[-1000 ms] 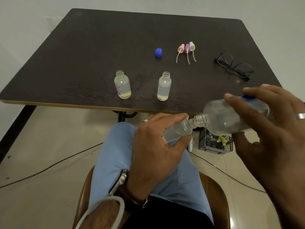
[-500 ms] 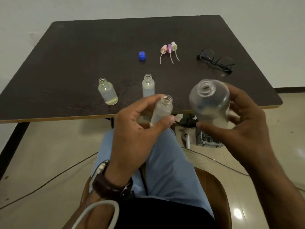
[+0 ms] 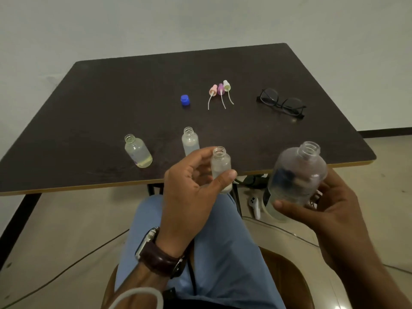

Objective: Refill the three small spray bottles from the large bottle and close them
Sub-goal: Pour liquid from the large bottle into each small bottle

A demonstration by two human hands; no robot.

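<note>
The left hand (image 3: 191, 186) sits at frame centre, thumb and fingers curled in a pinch, a watch on its wrist. The right hand (image 3: 321, 208) at centre right cups upward, fingers wrapped closed.

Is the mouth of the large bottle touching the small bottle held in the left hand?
Apart. The head view shows the large bottle upright in the right hand, with tabletop visible between it and the small bottle in the left hand.

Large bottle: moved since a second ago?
Yes. The large bottle was tipped, neck at the small bottle; now it is upright, apart to its right, near the table edge.
</note>
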